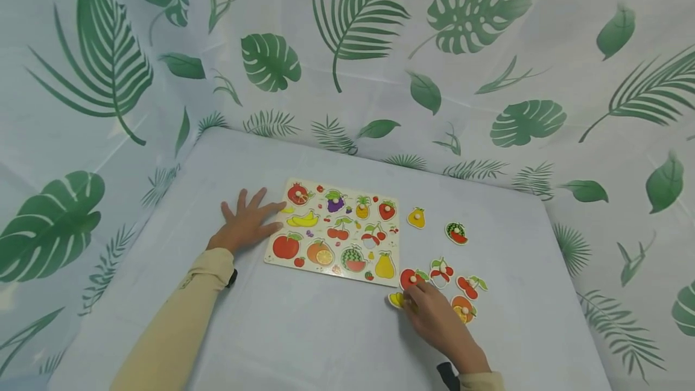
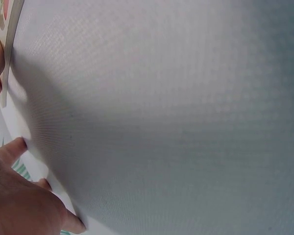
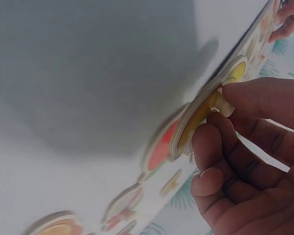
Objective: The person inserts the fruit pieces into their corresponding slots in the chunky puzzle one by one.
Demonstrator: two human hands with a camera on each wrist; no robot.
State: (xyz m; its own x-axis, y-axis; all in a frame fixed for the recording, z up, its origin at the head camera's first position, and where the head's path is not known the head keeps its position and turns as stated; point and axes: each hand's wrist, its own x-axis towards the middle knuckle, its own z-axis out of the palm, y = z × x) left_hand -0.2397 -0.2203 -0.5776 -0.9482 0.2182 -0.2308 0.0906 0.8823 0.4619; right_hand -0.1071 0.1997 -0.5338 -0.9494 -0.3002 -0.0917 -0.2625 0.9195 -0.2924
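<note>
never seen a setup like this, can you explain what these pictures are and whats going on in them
There is no machine here, only someone working bare-handed. The wide picture comes from a camera on the head; each close one from a camera on a wrist. On the pale table lies a fruit puzzle board; right of it are loose pieces, including a pear, a watermelon and an orange. The left hand is spread at the board's left edge. The right hand pinches a yellow piece by its small knob, as the right wrist picture shows best. The left wrist picture shows mostly table.
</note>
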